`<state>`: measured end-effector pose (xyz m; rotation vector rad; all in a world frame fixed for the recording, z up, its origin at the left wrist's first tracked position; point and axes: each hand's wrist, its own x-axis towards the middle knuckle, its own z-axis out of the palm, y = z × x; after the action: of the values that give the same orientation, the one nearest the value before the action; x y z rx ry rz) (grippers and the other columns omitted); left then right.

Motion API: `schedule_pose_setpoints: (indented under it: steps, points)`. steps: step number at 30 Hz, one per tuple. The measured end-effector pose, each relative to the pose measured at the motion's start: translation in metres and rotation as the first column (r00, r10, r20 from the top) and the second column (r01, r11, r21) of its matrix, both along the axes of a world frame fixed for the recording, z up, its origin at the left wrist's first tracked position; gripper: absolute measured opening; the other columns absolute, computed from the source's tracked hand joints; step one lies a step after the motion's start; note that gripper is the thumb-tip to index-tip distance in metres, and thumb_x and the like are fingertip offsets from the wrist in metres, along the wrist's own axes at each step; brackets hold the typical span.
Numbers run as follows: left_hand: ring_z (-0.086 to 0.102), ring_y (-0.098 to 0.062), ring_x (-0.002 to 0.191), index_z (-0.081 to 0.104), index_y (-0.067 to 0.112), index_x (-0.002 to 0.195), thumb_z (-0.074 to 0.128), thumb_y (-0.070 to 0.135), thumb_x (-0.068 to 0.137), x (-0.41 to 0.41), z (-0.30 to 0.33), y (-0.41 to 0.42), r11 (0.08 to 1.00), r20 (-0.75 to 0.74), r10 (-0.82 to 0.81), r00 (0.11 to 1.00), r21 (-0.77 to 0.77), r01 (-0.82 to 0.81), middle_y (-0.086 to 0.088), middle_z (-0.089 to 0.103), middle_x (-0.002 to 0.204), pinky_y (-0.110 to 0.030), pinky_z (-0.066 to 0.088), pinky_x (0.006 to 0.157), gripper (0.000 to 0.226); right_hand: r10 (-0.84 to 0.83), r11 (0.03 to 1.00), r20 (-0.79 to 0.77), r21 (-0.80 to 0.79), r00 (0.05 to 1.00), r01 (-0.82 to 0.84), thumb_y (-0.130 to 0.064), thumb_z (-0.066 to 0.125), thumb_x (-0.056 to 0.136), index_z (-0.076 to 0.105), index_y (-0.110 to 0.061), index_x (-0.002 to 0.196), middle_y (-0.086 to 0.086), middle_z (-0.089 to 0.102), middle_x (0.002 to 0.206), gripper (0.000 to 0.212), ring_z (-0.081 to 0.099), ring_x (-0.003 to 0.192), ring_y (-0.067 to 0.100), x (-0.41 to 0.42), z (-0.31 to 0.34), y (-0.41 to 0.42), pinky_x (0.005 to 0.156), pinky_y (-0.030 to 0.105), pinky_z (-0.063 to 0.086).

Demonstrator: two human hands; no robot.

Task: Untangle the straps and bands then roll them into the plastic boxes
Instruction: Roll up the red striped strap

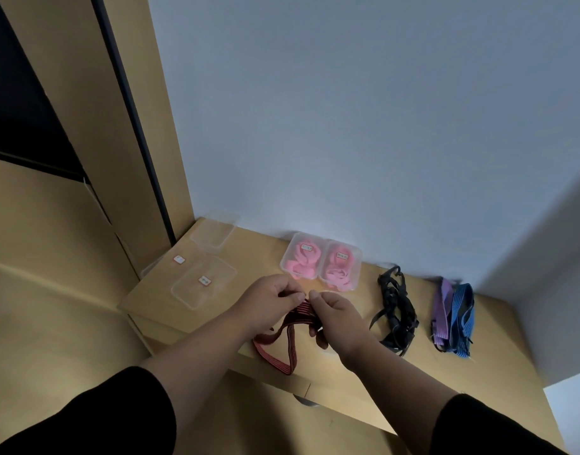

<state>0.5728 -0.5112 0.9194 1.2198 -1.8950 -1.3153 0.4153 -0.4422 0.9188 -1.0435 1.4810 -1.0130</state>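
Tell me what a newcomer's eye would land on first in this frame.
Both hands, left hand and right hand, meet at centre, pinching a red-and-black striped elastic band whose loop trails over the front edge of the light wooden table. Behind them stand two clear plastic boxes filled with pink bands. To the right lie a tangled black strap pile and a purple band beside a blue one.

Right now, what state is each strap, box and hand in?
Red strap: partly bunched, held in both hands, loop hanging over the desk edge.
Left hand: pinching the red strap.
Right hand: gripping the red strap.
Pink boxes: two, side by side, filled.
Clear boxes: empty.
Black straps: tangled pile.
Purple strap: loose, beside the blue.
Blue strap: loose.
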Motion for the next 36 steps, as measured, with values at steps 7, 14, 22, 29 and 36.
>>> schedule_pose_setpoints:
  steps: [7, 14, 22, 29, 36]
  points:
    - [0.066, -0.012, 0.091, 0.071, 0.019, 0.095, 0.062, 0.011, 0.095, -0.002, 0.008, -0.011, 0.993, -0.163, 0.120, 0.979, 0.022, -0.118, -0.004, 0.072, 0.098, -0.030, 0.052, 0.088, 0.012, 0.016, 0.998, -0.048, -0.059, 0.999, -0.019, -0.035, 0.049, 0.104, 0.072, -0.014, 0.096, -0.009, 0.066, 0.084, 0.032, 0.058, 0.082, 0.004, -0.008, 0.000, -0.008, 0.084, 0.026, 0.045]
    - [0.068, -0.018, 0.101, 0.073, 0.024, 0.102, 0.061, 0.012, 0.096, 0.007, 0.011, -0.015, 0.996, -0.199, 0.072, 0.977, 0.069, -0.060, 0.001, 0.074, 0.102, -0.034, 0.053, 0.095, 0.018, 0.049, 0.988, 0.097, -0.152, 0.994, -0.034, -0.018, 0.048, 0.106, 0.066, 0.000, 0.095, 0.017, 0.072, 0.085, 0.027, 0.068, 0.086, 0.025, -0.011, 0.007, -0.016, 0.092, 0.034, 0.053]
    - [0.069, -0.014, 0.091, 0.072, 0.002, 0.105, 0.063, 0.001, 0.093, 0.015, 0.024, -0.006, 0.947, -0.218, -0.186, 0.958, 0.219, 0.234, -0.009, 0.073, 0.098, -0.023, 0.053, 0.081, 0.015, 0.036, 0.980, 0.145, -0.199, 0.989, -0.007, -0.028, 0.062, 0.099, 0.064, 0.003, 0.080, 0.019, 0.060, 0.072, 0.037, 0.054, 0.073, 0.031, -0.003, 0.024, -0.024, 0.082, 0.056, 0.051]
    - [0.070, -0.023, 0.086, 0.068, 0.000, 0.096, 0.068, 0.004, 0.090, 0.016, 0.028, -0.007, 0.973, -0.184, -0.079, 0.980, 0.201, 0.116, -0.011, 0.071, 0.088, -0.041, 0.057, 0.087, 0.007, 0.093, 0.983, 0.191, -0.176, 0.977, -0.060, -0.050, 0.044, 0.099, 0.069, -0.011, 0.117, 0.021, 0.071, 0.108, 0.049, 0.067, 0.104, 0.038, 0.009, 0.023, -0.026, 0.097, 0.053, 0.054]
    - [0.069, -0.023, 0.074, 0.063, 0.006, 0.081, 0.071, 0.001, 0.088, 0.015, 0.032, -0.016, 0.961, -0.337, 0.252, 0.907, 0.196, -0.194, -0.011, 0.068, 0.080, -0.039, 0.060, 0.074, 0.011, 0.163, 0.986, 0.184, -0.072, 0.969, -0.153, -0.029, 0.045, 0.107, 0.065, -0.007, 0.111, 0.012, 0.072, 0.091, 0.030, 0.070, 0.088, 0.029, 0.027, 0.007, -0.017, 0.094, 0.045, 0.055]
